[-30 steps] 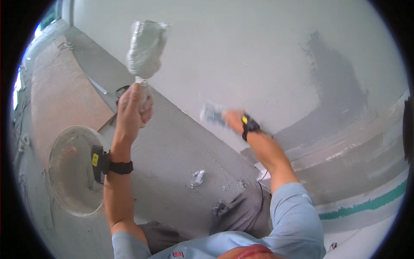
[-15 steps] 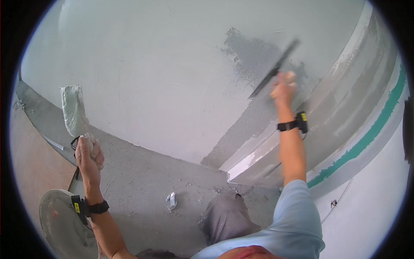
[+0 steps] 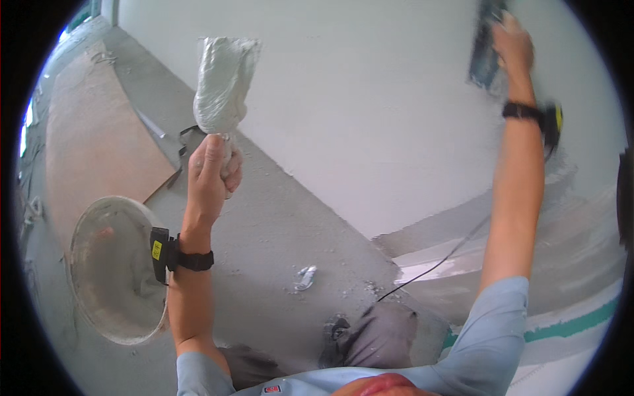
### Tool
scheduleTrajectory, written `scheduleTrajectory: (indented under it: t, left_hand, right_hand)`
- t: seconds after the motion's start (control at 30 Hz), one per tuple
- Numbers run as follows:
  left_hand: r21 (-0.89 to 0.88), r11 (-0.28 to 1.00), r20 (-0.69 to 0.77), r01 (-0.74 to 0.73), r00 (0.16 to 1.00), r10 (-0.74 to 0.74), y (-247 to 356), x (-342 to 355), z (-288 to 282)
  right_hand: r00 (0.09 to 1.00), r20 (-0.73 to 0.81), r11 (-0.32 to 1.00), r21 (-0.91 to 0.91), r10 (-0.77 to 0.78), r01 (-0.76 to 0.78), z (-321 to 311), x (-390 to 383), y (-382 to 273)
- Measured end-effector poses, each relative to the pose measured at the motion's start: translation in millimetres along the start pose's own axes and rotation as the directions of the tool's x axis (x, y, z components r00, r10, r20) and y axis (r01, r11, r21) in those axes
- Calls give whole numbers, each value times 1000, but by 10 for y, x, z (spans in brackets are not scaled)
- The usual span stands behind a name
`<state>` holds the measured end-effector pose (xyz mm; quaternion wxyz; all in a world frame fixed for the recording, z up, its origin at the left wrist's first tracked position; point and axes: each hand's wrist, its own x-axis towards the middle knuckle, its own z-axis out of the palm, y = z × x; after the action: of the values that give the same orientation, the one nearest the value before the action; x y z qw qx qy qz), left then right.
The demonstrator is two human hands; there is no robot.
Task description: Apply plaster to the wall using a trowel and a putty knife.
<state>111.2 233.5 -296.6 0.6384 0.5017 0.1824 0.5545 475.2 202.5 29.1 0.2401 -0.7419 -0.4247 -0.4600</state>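
At the far left a round bucket (image 3: 115, 270) stands on the grey floor (image 3: 277, 218), its inside smeared pale, a brown board (image 3: 92, 145) lying beyond it; just right of the bucket the left hand (image 3: 212, 173) is raised, fist closed around the handle of a plaster-caked hawk (image 3: 223, 82), whose loaded pale-grey blade stands upright above the knuckles, the forearm near vertical with a black strap at the wrist; a small pale scrap (image 3: 305, 277) lies on the floor near the person's knee; further right the white wall (image 3: 370, 99) is mostly bare, while wet grey plaster (image 3: 449, 231) covers only a band low on it near the green stripe (image 3: 574, 323), so by the look of it a small part is coated and most remains; at the upper right the right hand (image 3: 514, 45) reaches high, arm fully stretched, fingers closed on a trowel (image 3: 487, 39) pressed flat to the wall, blurred.
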Motion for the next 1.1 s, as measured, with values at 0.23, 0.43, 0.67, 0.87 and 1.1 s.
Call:
scheduleTrajectory:
  t: [0.23, 0.43, 0.67, 0.87, 1.1]
  left_hand:
    - [78, 997, -58, -24, 998, 28, 151, -107, -33]
    - [55, 998, -24, -39, 999, 41, 280, -137, 47]
    - [108, 993, -17, -45, 999, 48, 464, -361, 16]
    - [111, 989, 210, -99, 975, 74, 179, -237, 425]
    - [263, 958, 217, 114, 961, -173, 316, -537, 712]
  right_hand:
    - [876, 260, 913, 81, -406, 399, 1294, -1112, -1731]
    - [714, 457, 833, 122, -530, 540, 2791, -2530, -1578]
    - [292, 799, 847, 523, -525, 94, 2169, -4173, -1386]
    - [606, 750, 169, 655, -266, -737, 1185, -3339, -991]
    - [766, 617, -686, 478, -183, -549, 532, -2514, -520]
